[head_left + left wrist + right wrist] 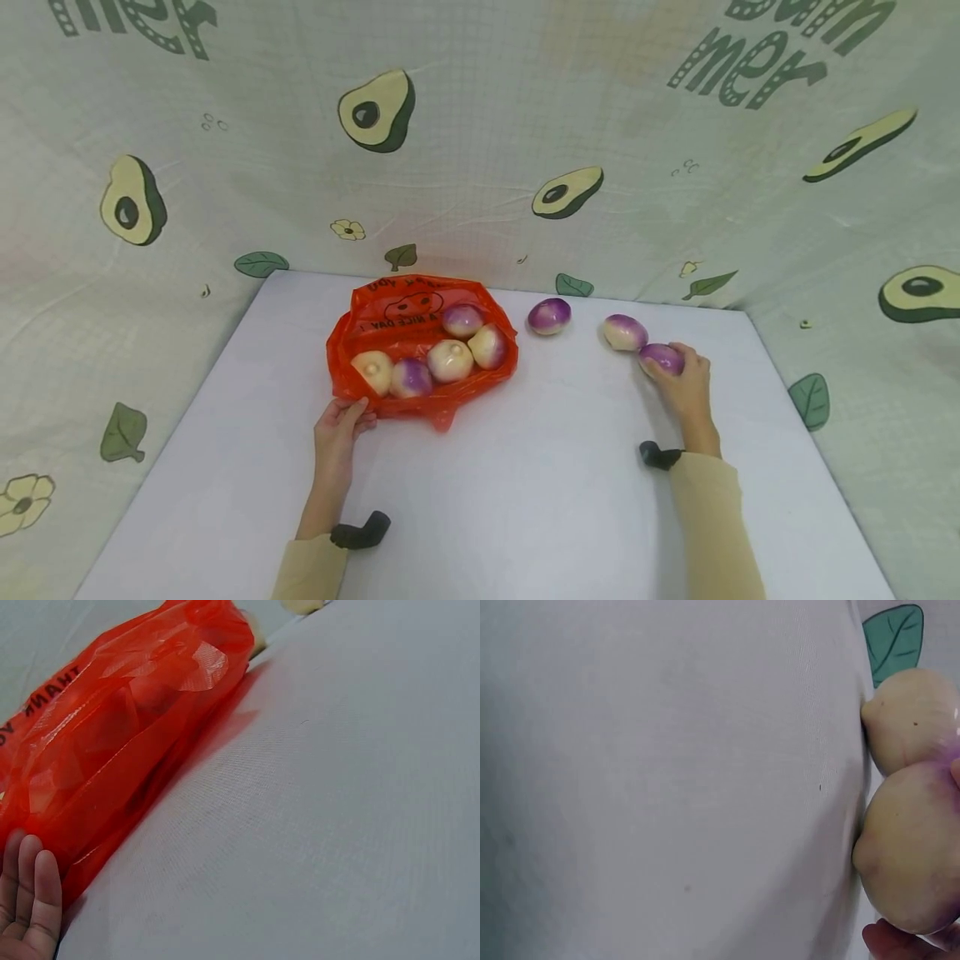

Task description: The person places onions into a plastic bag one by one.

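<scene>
A red plastic bag (397,333) lies with its mouth spread wide, several purple-and-white turnips (450,361) inside it. My left hand (339,425) pinches the bag's near left rim between thumb and fingers. In the left wrist view the fingertips (46,874) press against the red plastic. At the right, my right hand (686,385) grips a turnip (662,358), thumb on one side and fingers on the other. Another turnip (625,332) sits right against it, up and to the left. In the right wrist view the gripped turnip (911,847) shows its pale side.
One more turnip (550,317) rests on the white table (525,500) just right of the bag. A cloth with avocado prints (480,125) hangs behind the table and at its sides. Each wrist wears a black camera mount (362,531).
</scene>
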The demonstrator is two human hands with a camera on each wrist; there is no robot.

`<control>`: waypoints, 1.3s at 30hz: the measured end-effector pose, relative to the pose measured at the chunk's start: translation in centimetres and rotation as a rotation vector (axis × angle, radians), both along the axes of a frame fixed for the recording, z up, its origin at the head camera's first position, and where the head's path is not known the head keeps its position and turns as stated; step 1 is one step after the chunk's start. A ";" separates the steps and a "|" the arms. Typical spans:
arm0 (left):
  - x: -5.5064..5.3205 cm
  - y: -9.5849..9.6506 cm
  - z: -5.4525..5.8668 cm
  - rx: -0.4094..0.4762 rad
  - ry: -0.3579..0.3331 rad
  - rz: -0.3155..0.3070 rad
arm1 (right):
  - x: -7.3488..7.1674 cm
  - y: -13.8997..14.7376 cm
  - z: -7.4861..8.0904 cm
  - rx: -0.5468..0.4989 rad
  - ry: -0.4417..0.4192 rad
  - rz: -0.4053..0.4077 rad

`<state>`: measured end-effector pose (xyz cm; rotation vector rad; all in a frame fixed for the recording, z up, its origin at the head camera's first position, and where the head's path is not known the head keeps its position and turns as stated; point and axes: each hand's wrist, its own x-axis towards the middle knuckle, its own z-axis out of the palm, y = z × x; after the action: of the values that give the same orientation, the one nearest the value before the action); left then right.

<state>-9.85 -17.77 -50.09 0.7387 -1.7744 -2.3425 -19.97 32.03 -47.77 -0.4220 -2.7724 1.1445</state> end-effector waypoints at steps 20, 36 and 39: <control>0.1 0.1 0.1 -0.016 -0.001 -0.004 | 1.2 -0.7 0.3 0.055 -0.033 0.033; 0.0 -0.2 -0.4 -0.048 -0.033 -0.023 | 3.3 -3.4 -0.6 -0.067 -0.009 0.016; 0.0 -0.2 -0.4 -0.039 -0.021 -0.016 | 3.9 -4.3 -0.6 -0.085 -0.019 0.028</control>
<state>-9.85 -17.97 -50.47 0.7495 -1.8364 -2.3114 -16.02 27.73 -48.42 -0.4064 -2.7621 1.2748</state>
